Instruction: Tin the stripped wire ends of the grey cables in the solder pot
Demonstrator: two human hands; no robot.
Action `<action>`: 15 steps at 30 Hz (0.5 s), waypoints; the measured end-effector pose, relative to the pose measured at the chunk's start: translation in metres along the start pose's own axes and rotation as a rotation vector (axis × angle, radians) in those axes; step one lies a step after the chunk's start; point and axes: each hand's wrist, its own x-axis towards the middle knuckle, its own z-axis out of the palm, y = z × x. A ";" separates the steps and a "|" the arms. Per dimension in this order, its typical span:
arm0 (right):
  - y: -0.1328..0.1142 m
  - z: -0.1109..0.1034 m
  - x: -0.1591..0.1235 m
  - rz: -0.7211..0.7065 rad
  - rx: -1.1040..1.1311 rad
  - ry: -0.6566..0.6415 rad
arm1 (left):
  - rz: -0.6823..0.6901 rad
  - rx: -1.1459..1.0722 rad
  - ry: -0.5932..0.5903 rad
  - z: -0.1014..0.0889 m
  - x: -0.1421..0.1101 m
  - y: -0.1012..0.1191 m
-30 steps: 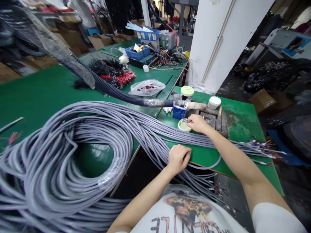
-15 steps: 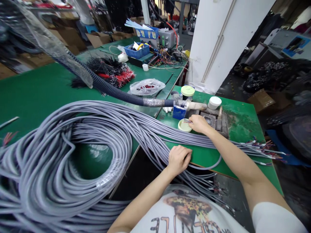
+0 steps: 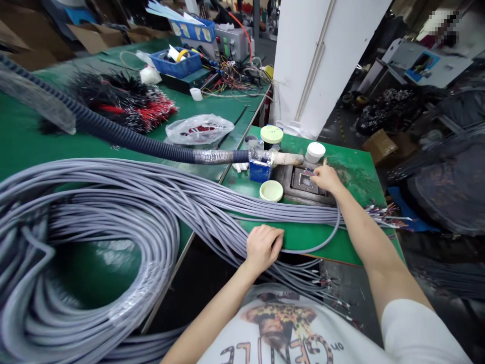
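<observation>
My right hand (image 3: 326,179) pinches the end of a grey cable (image 3: 329,237), and its thin coloured wires (image 3: 309,173) point left. They hover over a dark metal solder pot (image 3: 306,181) with a shiny square well; whether they touch it I cannot tell. From there the cable loops down and back to my left hand (image 3: 264,245), which is curled closed around it at the table's front edge, fingertips partly hidden. A thick bundle of grey cables (image 3: 242,202) runs between both hands. Left of the pot lies a shallow pale-green dish (image 3: 271,191).
A hose nozzle (image 3: 290,159) rests across a blue box (image 3: 259,171) behind the pot. Nearby stand a white-lidded tub (image 3: 315,150) and a green-lidded jar (image 3: 272,134). A big cable coil (image 3: 159,253) fills the left side. Behind rises a white pillar (image 3: 318,55).
My right hand has carried the wire ends from over the pale-green dish rightward to above the solder pot. My left hand keeps its grip near the edge. The view has turned slightly right.
</observation>
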 end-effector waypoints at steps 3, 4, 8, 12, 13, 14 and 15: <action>0.003 0.007 0.004 0.028 0.002 -0.008 | 0.011 0.011 0.005 0.000 0.000 0.000; 0.004 0.009 0.005 0.033 0.005 -0.012 | 0.011 0.013 0.005 0.000 0.000 0.000; 0.005 0.013 0.006 0.050 0.020 -0.025 | 0.007 0.013 0.008 0.001 -0.001 0.000; 0.004 0.015 0.006 0.057 0.056 -0.029 | 0.005 0.006 0.003 0.001 -0.001 -0.001; 0.004 0.015 0.006 0.057 0.071 -0.026 | 0.003 0.005 0.002 0.002 -0.001 -0.001; 0.004 0.015 0.006 0.055 0.089 -0.021 | 0.000 0.003 0.002 0.002 -0.001 -0.001; 0.004 0.013 0.006 0.053 0.111 -0.014 | -0.004 -0.001 0.002 0.002 -0.002 -0.001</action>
